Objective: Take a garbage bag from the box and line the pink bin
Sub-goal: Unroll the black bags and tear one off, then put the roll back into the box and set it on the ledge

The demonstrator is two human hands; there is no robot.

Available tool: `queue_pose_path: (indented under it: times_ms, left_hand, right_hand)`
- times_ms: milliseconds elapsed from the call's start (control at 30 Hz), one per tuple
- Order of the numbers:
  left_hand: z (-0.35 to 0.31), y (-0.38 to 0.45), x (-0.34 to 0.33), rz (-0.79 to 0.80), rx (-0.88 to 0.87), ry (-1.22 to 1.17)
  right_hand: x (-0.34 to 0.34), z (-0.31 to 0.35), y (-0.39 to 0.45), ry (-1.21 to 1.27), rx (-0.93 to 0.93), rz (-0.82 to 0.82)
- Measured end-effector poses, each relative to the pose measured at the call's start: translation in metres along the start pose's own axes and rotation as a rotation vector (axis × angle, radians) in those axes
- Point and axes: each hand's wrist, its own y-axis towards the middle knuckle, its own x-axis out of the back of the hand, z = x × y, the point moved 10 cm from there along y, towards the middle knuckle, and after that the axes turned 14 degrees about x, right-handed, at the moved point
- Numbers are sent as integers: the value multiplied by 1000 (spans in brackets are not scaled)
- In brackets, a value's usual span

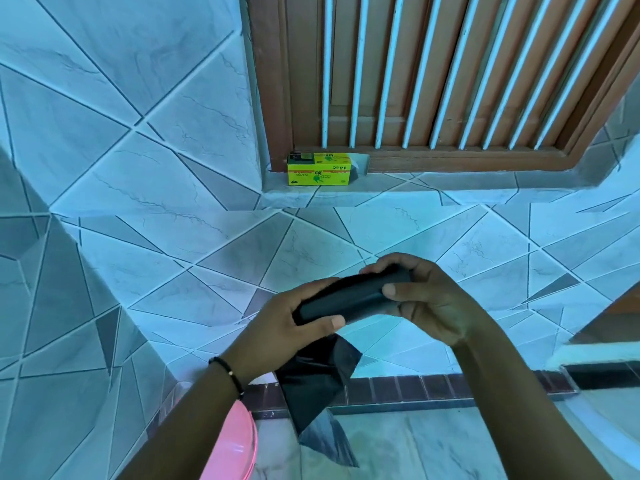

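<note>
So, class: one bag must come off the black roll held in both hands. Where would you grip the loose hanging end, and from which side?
Grip the loose bag end just below the roll, coming from the right. It hangs free as a flat sheet under the left hand, so the right hand would probably let go to pinch it while the left steadies the roll.

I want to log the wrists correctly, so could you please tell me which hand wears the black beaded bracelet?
The left hand, gripping the lower end of the black bag roll; the right hand has a bare wrist.
</note>
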Motion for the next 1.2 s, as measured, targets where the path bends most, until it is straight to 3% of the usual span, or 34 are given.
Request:
queue_pose_path:
  times_ms: [333,467,667,833,1000,1200]
  left_hand:
    - [8,18,22,108,39,-71]
    - [8,45,33,38,48,-50]
    - [-10,110,72,-234,85,228]
    - [-54,180,83,-474,-13,752]
    - [-78,250,84,-537,15,1104]
    - [-74,291,94,-550,77,1251]
  right_hand:
    - [-7,-14,14,-281,-69,78]
    - [12,-10,30,-337,3,-40]
    - [74,12,60,-287,128,-266]
    - [125,32,91,-248,190,-337]
    - [150,46,119,-229,200,-337]
    - [165,49,133,-219,182,-316]
